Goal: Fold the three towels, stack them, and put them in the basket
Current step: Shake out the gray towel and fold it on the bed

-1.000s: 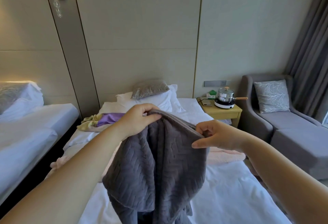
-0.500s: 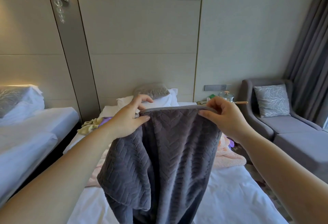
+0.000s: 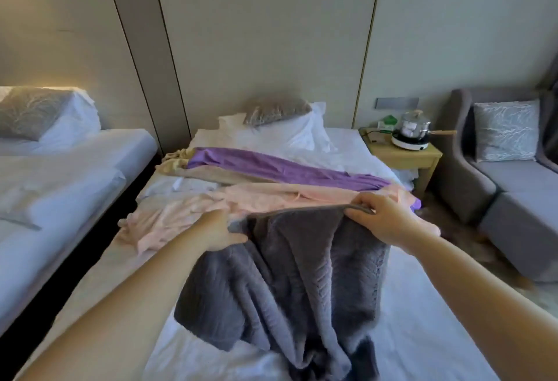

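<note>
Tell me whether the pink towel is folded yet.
No, the pink towel lies spread out and rumpled across the bed.

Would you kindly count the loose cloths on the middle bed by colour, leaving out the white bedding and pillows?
Grey: 1, the grey towel, gripped at its top edge by the left hand and the right hand.
Pink: 1, the pink towel.
Purple: 1, the purple cloth.
Beige: 1, the beige cloth.
Total: 4.

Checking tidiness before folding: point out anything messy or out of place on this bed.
The grey towel, gripped by left hand and right hand, sags bunched onto the bed. The pink towel and purple towel lie rumpled across it. No basket shows.
</note>
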`<state>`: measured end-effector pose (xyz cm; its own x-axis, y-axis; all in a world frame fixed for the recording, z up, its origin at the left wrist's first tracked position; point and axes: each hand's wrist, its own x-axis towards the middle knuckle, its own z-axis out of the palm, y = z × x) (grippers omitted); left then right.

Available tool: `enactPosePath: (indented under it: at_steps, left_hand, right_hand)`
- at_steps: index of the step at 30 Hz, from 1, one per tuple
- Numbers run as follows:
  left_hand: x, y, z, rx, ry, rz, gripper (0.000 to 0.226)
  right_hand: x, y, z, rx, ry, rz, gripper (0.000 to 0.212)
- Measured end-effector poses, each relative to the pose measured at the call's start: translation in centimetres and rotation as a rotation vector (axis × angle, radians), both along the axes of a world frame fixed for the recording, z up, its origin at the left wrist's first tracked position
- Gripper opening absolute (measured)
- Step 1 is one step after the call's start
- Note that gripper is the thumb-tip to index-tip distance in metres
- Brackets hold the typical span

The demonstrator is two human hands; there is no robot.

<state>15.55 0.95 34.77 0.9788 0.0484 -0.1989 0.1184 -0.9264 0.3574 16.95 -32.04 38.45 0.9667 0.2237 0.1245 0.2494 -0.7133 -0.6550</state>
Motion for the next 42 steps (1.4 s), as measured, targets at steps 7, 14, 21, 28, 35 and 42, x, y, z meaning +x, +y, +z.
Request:
enactPosePath:
  at_steps: [7, 14, 21, 28, 35, 42]
  left_hand:
    - [-4.5, 0.3, -15.6, -0.17, 0.185, 0.118, 0.021]
    - [-5.2, -0.2, -26.7, -0.068, 0.258, 0.181, 0.023]
    - [-4.1, -1.3, -33.3, -0.336, 0.378, 0.114, 0.011]
    - [0.7, -0.2, -29.5, -0.283, 0.121, 0.13, 0.017]
    - [13.4, 1.7, -13.2, -0.288, -0.318, 0.068, 0.011]
    - [18.8, 3.5, -3.0, -0.06, -0.618, 0.04, 0.019]
  right_hand:
    - [-2.3, 0.6, -17.3, -0.206, 0.424, -0.036, 0.014]
    - [-4.8, -0.6, -29.6, -0.362, 0.626, -0.217, 0.02]
    - [-3.7, 0.4, -34.9, -0.215, 0.776, -0.183, 0.012]
    - [1.3, 0.5, -30.4, -0.164, 0.593, -0.204, 0.014]
    - [14.1, 3.5, -14.9, -0.083, 0.103, -0.174, 0.008]
    - [19.4, 3.9, -5.8, -0.107, -0.095, -0.207, 0.009]
